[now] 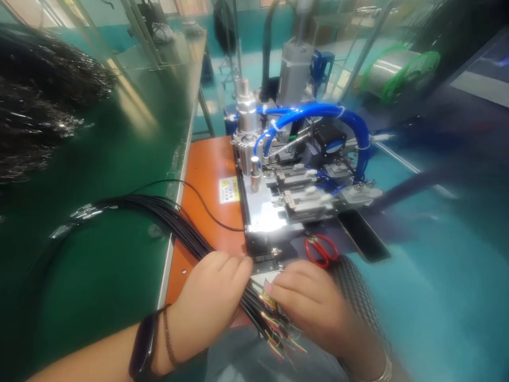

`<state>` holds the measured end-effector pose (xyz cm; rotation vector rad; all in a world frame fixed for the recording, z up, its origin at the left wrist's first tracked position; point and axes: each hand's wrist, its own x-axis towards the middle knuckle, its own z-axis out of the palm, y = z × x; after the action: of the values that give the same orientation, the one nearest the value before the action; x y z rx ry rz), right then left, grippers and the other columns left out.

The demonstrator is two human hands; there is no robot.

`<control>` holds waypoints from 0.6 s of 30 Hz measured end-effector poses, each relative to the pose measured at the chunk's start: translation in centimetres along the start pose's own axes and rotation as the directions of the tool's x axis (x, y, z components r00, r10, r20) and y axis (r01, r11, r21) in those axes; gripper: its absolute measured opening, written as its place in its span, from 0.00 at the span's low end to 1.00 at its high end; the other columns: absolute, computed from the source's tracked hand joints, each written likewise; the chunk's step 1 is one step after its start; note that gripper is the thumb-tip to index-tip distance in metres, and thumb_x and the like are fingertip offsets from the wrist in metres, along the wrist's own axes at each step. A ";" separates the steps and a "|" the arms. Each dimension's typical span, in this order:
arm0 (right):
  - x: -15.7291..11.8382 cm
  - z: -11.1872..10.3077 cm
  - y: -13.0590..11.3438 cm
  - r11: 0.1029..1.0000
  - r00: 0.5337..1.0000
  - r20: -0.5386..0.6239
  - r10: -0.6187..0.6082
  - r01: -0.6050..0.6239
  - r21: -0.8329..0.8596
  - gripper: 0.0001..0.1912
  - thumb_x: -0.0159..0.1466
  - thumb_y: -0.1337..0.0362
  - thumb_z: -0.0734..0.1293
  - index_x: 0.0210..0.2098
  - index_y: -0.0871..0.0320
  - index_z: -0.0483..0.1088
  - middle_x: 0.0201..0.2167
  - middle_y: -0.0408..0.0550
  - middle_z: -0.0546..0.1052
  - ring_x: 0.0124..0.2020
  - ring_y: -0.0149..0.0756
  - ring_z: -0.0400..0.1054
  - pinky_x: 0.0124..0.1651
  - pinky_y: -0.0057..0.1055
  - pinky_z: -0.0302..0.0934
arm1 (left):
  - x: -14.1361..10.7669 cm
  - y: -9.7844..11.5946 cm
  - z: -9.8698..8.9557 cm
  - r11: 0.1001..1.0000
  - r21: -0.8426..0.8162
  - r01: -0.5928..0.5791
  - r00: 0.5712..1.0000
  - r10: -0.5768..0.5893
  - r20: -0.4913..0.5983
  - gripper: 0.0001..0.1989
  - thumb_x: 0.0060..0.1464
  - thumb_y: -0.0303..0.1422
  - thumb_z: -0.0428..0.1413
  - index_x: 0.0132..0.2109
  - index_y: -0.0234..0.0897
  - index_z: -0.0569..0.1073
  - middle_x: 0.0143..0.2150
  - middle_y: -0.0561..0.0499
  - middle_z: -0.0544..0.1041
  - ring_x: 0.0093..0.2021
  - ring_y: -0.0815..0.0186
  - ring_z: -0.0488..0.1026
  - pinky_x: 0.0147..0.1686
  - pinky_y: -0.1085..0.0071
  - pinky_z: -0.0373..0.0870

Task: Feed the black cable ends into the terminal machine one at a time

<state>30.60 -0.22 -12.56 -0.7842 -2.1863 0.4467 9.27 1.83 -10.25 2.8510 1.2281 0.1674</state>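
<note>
A thick bundle of black cables point(175, 220) runs from the green table at left across an orange plate to its stripped ends. My left hand point(217, 289) is wrapped over the bundle just behind those ends. Short coloured wires point(274, 326) fan out from the cut cables, pointing down and right. My right hand point(312, 300) has its fingers curled at the upper edge of the wire ends; what lies inside its grip is hidden. One single black cable point(207, 207) loops apart from the bundle to the machine's front edge.
A metal machine point(302, 196) with blue air hoses point(322, 110) stands ahead on the orange plate point(210, 164). Red-handled scissors point(321, 252) and a dark phone-like slab point(363, 233) lie at its right. More dark cables point(47, 95) lie on the green table point(119, 143). A green-rimmed spool point(397, 71) stands behind.
</note>
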 end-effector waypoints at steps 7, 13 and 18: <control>0.4 1.2 1.1 0.996 0.992 -0.092 0.086 -0.086 0.002 0.11 0.66 0.71 0.61 0.46 0.59 0.70 0.36 0.48 0.77 0.37 0.37 0.65 0.40 0.37 0.63 | 0.7 -1.1 0.3 0.994 0.100 -0.053 0.987 0.068 -0.149 0.16 0.55 0.22 0.48 0.50 0.28 0.70 0.51 0.43 0.73 0.47 0.58 0.68 0.45 0.61 0.69; 0.8 1.2 1.4 0.953 0.916 -0.277 0.290 -0.250 0.172 0.08 0.63 0.73 0.65 0.40 0.57 0.72 0.34 0.46 0.76 0.38 0.34 0.67 0.42 0.34 0.63 | 0.9 0.1 -0.8 0.979 0.182 -0.092 0.986 0.115 -0.121 0.21 0.57 0.24 0.46 0.57 0.26 0.65 0.50 0.42 0.74 0.44 0.57 0.69 0.42 0.59 0.68; 0.7 1.2 1.2 0.922 0.859 -0.348 0.376 -0.311 0.229 0.06 0.60 0.73 0.68 0.36 0.57 0.72 0.32 0.44 0.75 0.37 0.32 0.66 0.41 0.32 0.62 | 1.1 0.8 -0.8 0.991 0.089 -0.103 0.979 0.117 -0.167 0.18 0.57 0.24 0.47 0.54 0.26 0.68 0.45 0.43 0.75 0.39 0.59 0.70 0.37 0.61 0.67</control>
<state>29.76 1.01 -13.62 -1.0782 -1.6221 0.5885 10.51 2.04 -9.31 3.0308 1.1260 0.3835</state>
